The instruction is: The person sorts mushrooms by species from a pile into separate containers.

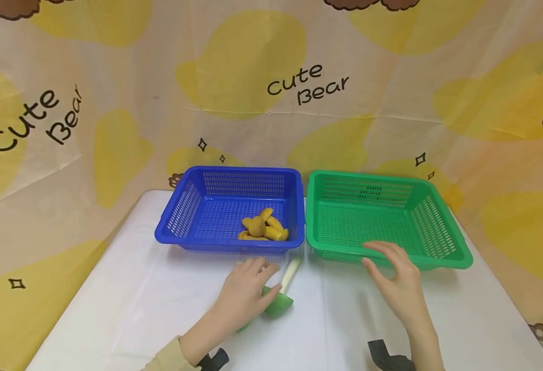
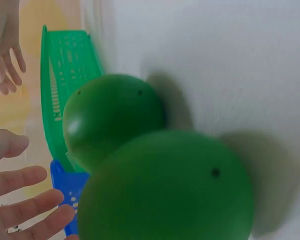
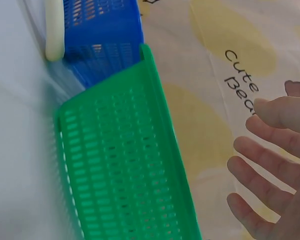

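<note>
Several yellow mushrooms (image 1: 256, 226) lie in the blue basket (image 1: 216, 243), beside the green basket (image 1: 359, 219); both hands (image 1: 245, 288) (image 1: 402, 283) spread wide

Beige left sleeve (image 1: 173, 356); black left wrist mount (image 1: 216, 360); black, bent right wrist mount (image 1: 383, 357); bare fingers (image 3: 257, 181).

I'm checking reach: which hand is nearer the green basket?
The right hand. It is by the near rim of the green basket; the left hand is farther away, in front of the blue basket.
</note>
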A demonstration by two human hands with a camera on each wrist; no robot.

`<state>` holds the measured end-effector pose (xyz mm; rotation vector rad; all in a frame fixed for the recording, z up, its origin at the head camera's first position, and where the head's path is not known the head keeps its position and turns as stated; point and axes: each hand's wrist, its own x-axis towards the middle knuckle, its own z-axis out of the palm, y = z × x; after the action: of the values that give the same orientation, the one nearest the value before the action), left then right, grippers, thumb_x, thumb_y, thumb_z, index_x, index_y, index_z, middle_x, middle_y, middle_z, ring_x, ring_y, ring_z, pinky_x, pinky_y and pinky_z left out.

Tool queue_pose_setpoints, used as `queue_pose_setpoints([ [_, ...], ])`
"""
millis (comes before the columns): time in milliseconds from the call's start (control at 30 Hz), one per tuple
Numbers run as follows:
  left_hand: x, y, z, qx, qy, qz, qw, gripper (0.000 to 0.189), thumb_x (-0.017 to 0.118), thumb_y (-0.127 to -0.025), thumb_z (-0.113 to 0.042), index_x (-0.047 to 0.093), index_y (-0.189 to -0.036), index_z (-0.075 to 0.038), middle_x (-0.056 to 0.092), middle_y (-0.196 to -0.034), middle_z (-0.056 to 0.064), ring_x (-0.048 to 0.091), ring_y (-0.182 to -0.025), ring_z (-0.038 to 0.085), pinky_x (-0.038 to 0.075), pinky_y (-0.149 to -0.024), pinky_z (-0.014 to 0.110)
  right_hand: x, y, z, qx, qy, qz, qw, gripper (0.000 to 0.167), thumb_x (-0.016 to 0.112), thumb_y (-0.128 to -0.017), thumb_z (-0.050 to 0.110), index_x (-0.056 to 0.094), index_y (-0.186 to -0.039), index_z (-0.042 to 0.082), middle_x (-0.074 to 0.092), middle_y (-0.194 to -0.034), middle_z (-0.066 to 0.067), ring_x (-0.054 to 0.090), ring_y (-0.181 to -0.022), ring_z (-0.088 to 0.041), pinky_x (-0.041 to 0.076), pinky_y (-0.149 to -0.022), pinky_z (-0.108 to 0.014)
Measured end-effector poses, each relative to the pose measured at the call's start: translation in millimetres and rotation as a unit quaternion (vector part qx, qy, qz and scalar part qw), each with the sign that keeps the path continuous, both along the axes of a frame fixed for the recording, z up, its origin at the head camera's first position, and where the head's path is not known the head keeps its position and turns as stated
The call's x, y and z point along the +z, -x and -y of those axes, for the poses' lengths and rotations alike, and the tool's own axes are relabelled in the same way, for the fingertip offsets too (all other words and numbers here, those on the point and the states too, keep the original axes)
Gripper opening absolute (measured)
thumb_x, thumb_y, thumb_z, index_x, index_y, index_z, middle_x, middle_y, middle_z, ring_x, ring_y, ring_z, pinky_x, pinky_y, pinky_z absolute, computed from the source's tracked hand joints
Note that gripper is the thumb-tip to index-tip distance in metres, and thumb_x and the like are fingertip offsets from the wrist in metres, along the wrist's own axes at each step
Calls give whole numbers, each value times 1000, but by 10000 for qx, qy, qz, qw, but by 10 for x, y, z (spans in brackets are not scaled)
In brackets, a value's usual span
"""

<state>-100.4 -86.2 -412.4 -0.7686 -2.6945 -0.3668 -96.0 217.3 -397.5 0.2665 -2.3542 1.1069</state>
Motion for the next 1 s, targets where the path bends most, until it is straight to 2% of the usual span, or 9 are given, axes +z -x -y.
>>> queue_pose_setpoints([
  [200, -86, -36, -42, -81, 93, -22, 9999, 37, 69, -83, -42, 65, -113, -20, 62, -98, -4, 58, -87, 13, 50, -68, 27, -31, 8, -138, -149, 30, -219, 9996, 38, 74, -75, -8, 68, -110, 8, 64, -111, -14, 42, -114, 16, 28, -97, -1],
  [367, -136, -67, -77, -6, 216, 344, 9992, 46, 69, -81, -48, 64, -118, -19, 63, -104, 1, 58, -91, 17, 53, -71, 31, -42, 10, -256, -491, 20, -138, 9987, 34, 73, -77, -6, 68, -109, 5, 64, -113, -16, 38, -114, 19, 25, -97, -2],
  [467, -166, -81, -97, 46, 329, 518, 9981, 49, 68, -81, -51, 64, -119, -19, 62, -106, 2, 58, -89, 18, 52, -69, 31, -70, 18, -321, -725, -123, -113, 9972, 33, 73, -77, -4, 68, -108, 3, 64, -114, -17, 43, -112, 10, 25, -96, -4],
  [567, -191, -100, -113, 61, 480, 597, 9970, 51, 68, -80, -53, 64, -119, -20, 61, -106, 2, 57, -87, 19, 51, -66, 30, -102, 31, -388, -900, -351, -138, 9952, 33, 74, -76, -3, 67, -108, 2, 64, -115, -19, 50, -110, -13, 29, -95, -16],
  [633, -208, -114, -122, 68, 555, 609, 9966, 52, 68, -80, -55, 63, -119, -20, 60, -105, 2, 57, -85, 19, 50, -64, 28, -122, 41, -437, -986, -489, -193, 9937, 33, 74, -74, -4, 67, -106, 0, 64, -114, -21, 51, -107, -29, 31, -94, -29],
  [700, -222, -127, -130, 92, 587, 633, 9962, 53, 68, -79, -56, 63, -118, -20, 59, -102, 1, 56, -82, 18, 48, -61, 27, -141, 48, -491, -1050, -579, -248, 9925, 33, 75, -73, -3, 67, -105, 0, 64, -112, -23, 51, -105, -38, 33, -92, -43],
  [800, -244, -141, -139, 141, 600, 645, 9960, 54, 69, -77, -57, 63, -115, -20, 58, -97, 1, 54, -78, 17, 45, -58, 24, -165, 44, -565, -1227, -758, -266, 9892, 34, 76, -72, -1, 68, -104, 0, 64, -111, -24, 51, -105, -43, 32, -88, -55],
  [1000, -278, -162, -147, 273, 552, 799, 9949, 60, 74, -72, -57, 61, -117, -19, 57, -97, 2, 53, -74, 16, 40, -51, 23, -197, 21, -662, -1526, -1061, 182, 9824, 34, 75, -76, 9, 67, -109, 6, 61, -119, -22, 46, -113, -45, 26, -91, -65],
])
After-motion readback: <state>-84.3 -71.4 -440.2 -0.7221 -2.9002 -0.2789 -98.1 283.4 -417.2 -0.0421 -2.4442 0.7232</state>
